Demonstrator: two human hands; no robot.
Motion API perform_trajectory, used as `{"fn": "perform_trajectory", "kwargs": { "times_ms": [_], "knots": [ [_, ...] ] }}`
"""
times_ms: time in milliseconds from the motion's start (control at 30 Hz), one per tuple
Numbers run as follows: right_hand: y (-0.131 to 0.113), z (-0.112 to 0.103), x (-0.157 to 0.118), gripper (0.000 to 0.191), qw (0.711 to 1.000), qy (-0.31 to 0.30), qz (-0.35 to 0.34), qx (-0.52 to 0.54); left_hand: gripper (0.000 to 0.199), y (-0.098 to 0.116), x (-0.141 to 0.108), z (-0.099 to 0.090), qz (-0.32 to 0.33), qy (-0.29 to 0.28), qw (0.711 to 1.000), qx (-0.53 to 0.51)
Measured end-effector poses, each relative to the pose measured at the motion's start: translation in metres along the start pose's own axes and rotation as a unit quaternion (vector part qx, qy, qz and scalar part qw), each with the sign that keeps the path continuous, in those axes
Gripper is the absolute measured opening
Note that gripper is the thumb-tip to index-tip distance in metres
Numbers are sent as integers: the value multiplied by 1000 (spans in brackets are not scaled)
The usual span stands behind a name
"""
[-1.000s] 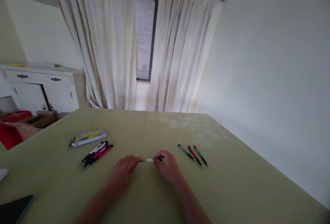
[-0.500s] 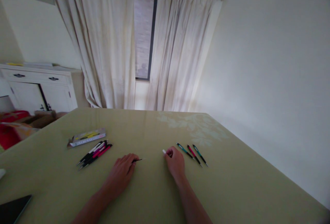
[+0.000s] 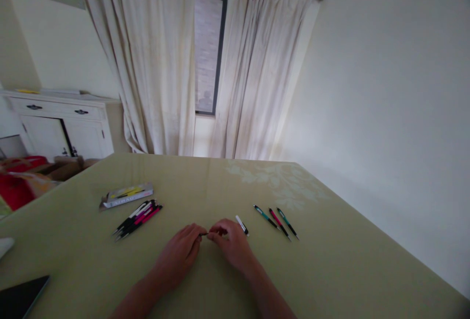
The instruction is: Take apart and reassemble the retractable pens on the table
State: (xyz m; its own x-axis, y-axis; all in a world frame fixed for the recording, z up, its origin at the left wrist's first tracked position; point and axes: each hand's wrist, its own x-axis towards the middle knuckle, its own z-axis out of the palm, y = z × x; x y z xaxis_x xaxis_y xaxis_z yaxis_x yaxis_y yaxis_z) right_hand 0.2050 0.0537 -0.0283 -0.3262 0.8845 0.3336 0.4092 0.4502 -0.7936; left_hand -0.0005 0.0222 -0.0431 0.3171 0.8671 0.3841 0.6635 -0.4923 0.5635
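My left hand (image 3: pixel 179 253) rests on the table, closed around a thin dark pen part (image 3: pixel 203 234), most of it hidden in the fingers. My right hand (image 3: pixel 231 245) has come up against it, thumb and fingertips pinched at the part's free end. Just beyond the right knuckles lies a white pen barrel (image 3: pixel 240 223) with a dark end, partly covered by the hand. Further right are two teal-and-black pens (image 3: pixel 266 217) and a pink-and-black pen (image 3: pixel 279 224), roughly side by side.
Left of my hands lies a bundle of several white, purple and pink pens (image 3: pixel 139 219). Behind it is an opened pen box (image 3: pixel 128 196). A dark flat device (image 3: pixel 22 294) and a white object (image 3: pixel 5 245) sit at the table's left edge.
My right hand has let go of the white barrel, leaving it on the table, and moved left to the dark part's end. My left hand has shifted slightly right, still gripping that part.
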Motion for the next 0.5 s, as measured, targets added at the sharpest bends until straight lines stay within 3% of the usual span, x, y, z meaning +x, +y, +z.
{"fn": "perform_trajectory", "kwargs": {
  "times_ms": [67,267,500],
  "knots": [
    [-2,5,-1,15,1000,-15,-3,-1,26,-2,0,1,-2,5,1000,6],
    [10,-3,2,14,999,36,24,16,25,-17,1,-1,-43,17,999,18],
    [13,-5,6,13,996,42,61,59,29,-11,6,-16,-69,18,997,14]
  ]
}}
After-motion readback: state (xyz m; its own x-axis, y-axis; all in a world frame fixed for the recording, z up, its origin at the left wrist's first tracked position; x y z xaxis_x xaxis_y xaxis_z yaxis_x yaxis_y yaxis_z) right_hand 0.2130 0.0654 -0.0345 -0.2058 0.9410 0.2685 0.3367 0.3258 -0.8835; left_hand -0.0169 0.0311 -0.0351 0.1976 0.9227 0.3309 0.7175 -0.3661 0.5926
